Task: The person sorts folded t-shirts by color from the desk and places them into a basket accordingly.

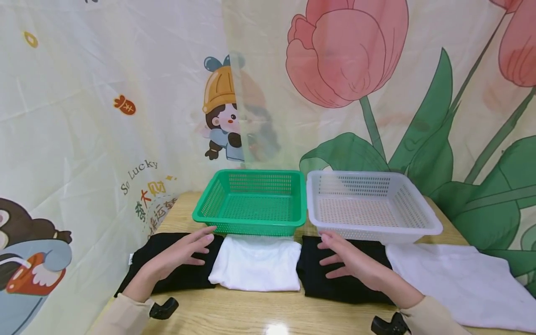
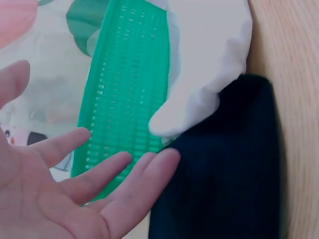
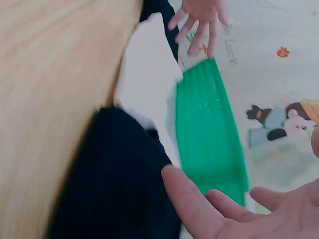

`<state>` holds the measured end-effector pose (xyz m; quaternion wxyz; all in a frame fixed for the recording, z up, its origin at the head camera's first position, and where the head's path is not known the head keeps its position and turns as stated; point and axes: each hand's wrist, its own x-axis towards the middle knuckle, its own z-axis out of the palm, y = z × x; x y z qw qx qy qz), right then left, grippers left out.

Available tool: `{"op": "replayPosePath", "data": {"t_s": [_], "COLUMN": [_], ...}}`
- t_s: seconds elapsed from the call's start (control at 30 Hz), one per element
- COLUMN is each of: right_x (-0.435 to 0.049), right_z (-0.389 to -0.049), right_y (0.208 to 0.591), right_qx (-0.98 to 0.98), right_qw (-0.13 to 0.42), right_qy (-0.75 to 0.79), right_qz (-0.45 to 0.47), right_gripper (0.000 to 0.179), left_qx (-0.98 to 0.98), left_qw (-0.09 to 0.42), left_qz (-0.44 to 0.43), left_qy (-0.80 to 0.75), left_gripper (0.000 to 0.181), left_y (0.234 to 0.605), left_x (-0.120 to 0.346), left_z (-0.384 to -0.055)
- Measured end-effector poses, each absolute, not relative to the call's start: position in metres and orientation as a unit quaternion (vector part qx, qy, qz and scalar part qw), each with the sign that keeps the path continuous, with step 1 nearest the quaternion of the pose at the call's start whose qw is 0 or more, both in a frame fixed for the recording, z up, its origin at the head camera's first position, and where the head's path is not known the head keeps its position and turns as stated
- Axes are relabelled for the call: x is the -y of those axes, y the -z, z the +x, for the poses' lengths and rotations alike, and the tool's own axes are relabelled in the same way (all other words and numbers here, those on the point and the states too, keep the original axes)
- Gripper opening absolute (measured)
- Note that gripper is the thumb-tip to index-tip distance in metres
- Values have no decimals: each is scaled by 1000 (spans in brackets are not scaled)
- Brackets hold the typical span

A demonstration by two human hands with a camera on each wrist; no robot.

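My left hand (image 1: 180,255) hovers with spread fingers over a folded black cloth (image 1: 167,274) at the left of the table. A folded white cloth (image 1: 257,265) that looks like a garment lies to its right. Over a second folded black cloth (image 1: 331,286) is my right hand (image 1: 356,263), fingers apart and holding nothing. Farther right a larger white cloth (image 1: 465,284) is spread out. Behind the cloths stand a green plastic basket (image 1: 249,229) and a white plastic basket (image 1: 372,232), side by side, with nothing visible inside either.
The wooden table (image 1: 226,309) runs along the front. A printed curtain (image 1: 167,93) with tulips and cartoon figures hangs close behind the baskets and down the left side. Each wrist carries a small black device.
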<state>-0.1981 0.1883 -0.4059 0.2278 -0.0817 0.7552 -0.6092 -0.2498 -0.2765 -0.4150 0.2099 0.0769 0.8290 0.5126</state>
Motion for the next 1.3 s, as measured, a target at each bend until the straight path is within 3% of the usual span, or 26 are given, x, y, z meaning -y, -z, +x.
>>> {"op": "replayPosePath", "data": {"t_s": [0.33, 0.73, 1.3], "right_x": [-152, -137, -129], "right_z": [-209, -224, -234], "right_y": [423, 431, 450], "right_qx": [-652, -664, -601], "right_qw": [330, 324, 340], "right_qy": [681, 673, 723], "right_qz": [-51, 14, 30], "right_gripper": [95, 93, 72], "left_qx": [-766, -752, -684], "left_qw": [285, 281, 331], "left_qz": [55, 2, 40], "left_qy": [-573, -596, -649], "left_gripper": [81, 85, 83], "left_y": [433, 445, 456], "left_x": [271, 270, 270], "left_z": [-261, -274, -281]}}
